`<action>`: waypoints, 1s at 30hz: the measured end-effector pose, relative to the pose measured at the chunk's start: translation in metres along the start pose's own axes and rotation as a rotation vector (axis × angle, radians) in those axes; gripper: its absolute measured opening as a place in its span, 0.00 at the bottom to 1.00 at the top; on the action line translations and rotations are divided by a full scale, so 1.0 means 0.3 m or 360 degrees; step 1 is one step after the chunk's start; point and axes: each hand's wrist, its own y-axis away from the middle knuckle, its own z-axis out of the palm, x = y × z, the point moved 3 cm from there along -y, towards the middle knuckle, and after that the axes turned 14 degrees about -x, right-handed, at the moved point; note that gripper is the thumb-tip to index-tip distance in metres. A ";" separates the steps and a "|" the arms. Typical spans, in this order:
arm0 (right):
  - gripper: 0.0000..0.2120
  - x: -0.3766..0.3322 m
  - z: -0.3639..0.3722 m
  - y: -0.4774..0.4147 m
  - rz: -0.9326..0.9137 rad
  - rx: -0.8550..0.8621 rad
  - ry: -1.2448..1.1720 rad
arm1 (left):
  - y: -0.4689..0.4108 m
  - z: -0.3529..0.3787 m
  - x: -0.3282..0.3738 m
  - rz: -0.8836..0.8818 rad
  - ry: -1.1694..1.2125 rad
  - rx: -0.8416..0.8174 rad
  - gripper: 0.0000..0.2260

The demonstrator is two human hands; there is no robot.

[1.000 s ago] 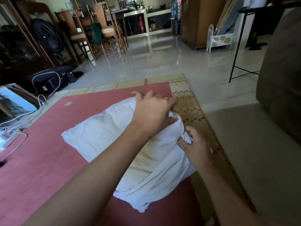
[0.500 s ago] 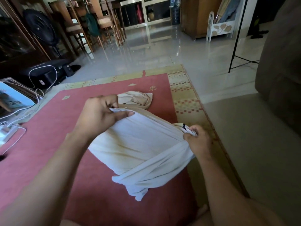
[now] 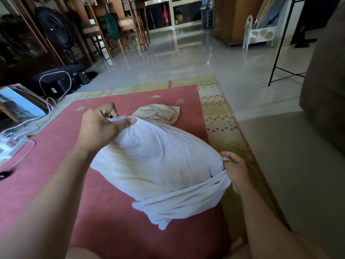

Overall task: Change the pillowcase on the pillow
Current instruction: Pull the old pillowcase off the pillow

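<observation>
A white pillow [image 3: 155, 159] lies raised over the red rug, partly wrapped in a white pillowcase [image 3: 179, 200] bunched around its near end. My left hand [image 3: 101, 128] pinches the cloth at the pillow's far upper corner. My right hand [image 3: 234, 171] grips the gathered pillowcase edge at the right side. Behind the pillow a crumpled beige pillowcase [image 3: 160, 113] lies on the rug.
The red rug [image 3: 56, 165] has a yellow patterned border [image 3: 216, 113] on the right. White cables, a blue box [image 3: 16, 107] and a black device [image 3: 57, 79] sit at the left. A brown sofa [image 3: 324, 81] stands at the right, with a black metal stand [image 3: 280, 47] beside it. Tiled floor lies beyond.
My left hand moved from the pillow's right end to its far left corner and took hold of the cloth. The pillow has lifted, uncovering the beige pillowcase behind it.
</observation>
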 end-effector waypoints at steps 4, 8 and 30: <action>0.17 0.002 0.007 0.006 0.0015 -0.0148 -0.0110 | -0.024 -0.037 -0.069 -0.0133 0.0094 0.0127 0.25; 0.18 0.045 0.017 -0.005 -0.0016 -0.0249 0.0361 | -0.044 -0.074 -0.187 -0.0244 0.0210 0.0214 0.21; 0.43 0.113 0.348 0.105 -0.0069 -0.1238 0.2228 | 0.055 0.654 -0.312 -0.0578 -0.0854 -0.1415 0.41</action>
